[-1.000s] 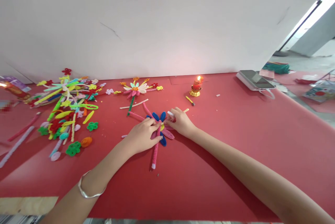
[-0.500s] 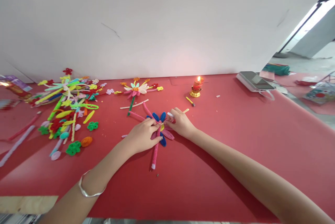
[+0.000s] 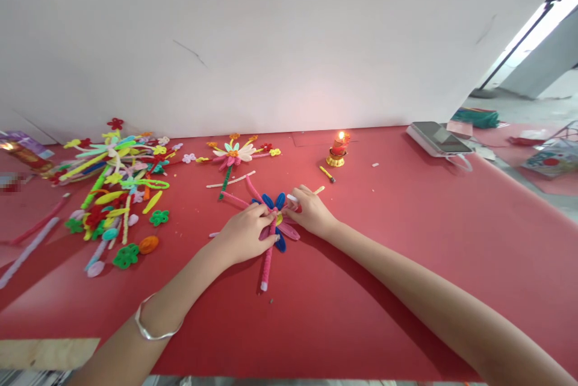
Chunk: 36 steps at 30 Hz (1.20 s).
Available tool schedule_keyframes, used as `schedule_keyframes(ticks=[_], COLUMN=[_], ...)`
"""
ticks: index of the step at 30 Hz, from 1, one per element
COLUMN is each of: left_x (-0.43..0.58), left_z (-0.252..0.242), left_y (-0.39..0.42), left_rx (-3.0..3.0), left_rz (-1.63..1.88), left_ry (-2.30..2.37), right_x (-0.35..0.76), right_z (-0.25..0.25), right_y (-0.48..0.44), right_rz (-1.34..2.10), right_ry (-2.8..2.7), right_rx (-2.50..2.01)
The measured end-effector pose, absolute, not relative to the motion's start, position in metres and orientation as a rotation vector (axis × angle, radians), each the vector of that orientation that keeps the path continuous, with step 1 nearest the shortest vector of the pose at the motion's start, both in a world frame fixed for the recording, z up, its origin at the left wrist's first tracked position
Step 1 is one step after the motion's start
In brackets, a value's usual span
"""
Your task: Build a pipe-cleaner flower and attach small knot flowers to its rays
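Observation:
A pipe-cleaner flower with blue and pink petals and a yellow centre lies on the red table in front of me. My left hand presses on its left side, thumb and fingers closed on the pink pipe-cleaner stem, which points toward me and has a pale tip. At the flower's upper right, my right hand is closed in a pinch. A small white-ended piece sticks out from its fingers; its kind is unclear. Part of the flower's centre and several petals are hidden beneath the hands.
A lit red candle burns in a gold holder, with a short yellow stick before it. Left lies a colourful pipe-cleaner heap. A finished-looking flower lies behind my hands. A white device sits at the right.
Both hands stay almost where they were on the flower. The whole view has shifted very slightly.

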<state>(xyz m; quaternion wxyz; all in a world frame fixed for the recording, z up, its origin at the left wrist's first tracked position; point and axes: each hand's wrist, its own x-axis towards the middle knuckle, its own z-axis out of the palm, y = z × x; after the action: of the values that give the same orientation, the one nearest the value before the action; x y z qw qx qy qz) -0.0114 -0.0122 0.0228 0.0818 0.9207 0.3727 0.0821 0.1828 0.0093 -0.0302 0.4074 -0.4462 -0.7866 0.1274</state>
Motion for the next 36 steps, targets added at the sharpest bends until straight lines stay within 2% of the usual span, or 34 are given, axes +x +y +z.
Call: schedule_keyframes(ticks=[36], left_x=[-0.0091], left_z=[0.0293], left_y=[-0.0142], left_rx=[2.731], left_rz=[0.189], left_ry=[1.140], right_x=[0.1815], right_z=[-0.0322], right_y=[0.0116], right_rz=[0.309], right_ry=[-2.005], right_rx=[-1.136])
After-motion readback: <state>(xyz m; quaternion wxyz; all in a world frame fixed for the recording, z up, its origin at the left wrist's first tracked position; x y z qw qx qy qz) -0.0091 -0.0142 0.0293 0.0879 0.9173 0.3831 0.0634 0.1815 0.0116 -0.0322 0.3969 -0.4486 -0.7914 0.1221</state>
